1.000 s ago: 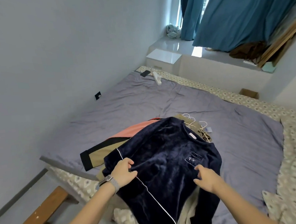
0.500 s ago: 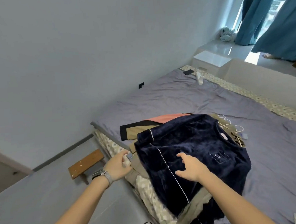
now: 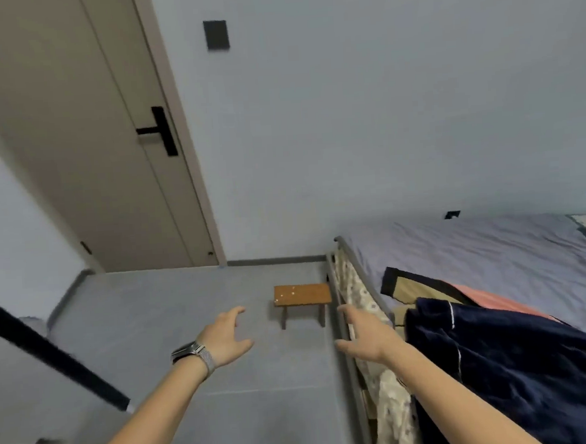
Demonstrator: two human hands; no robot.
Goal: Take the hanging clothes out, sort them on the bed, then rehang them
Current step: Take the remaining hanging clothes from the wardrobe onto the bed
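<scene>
A dark navy velvet top (image 3: 519, 362) lies on the near corner of the bed (image 3: 475, 245), draped over its edge. Under it show a tan garment with black trim (image 3: 412, 288) and a salmon-pink one (image 3: 495, 303). My left hand (image 3: 225, 339), with a watch on the wrist, is held out over the floor with fingers spread and holds nothing. My right hand (image 3: 367, 335) hovers by the bed's metal edge, fingers loose, also empty and off the clothes.
A small wooden stool (image 3: 302, 295) stands on the grey floor beside the bed frame. A beige door (image 3: 84, 138) with a black handle is at the left. A black bar (image 3: 52, 353) crosses the lower left.
My view has swung left from the bed toward the door. Both hands have left the navy top and the pile and now hang empty over the floor.
</scene>
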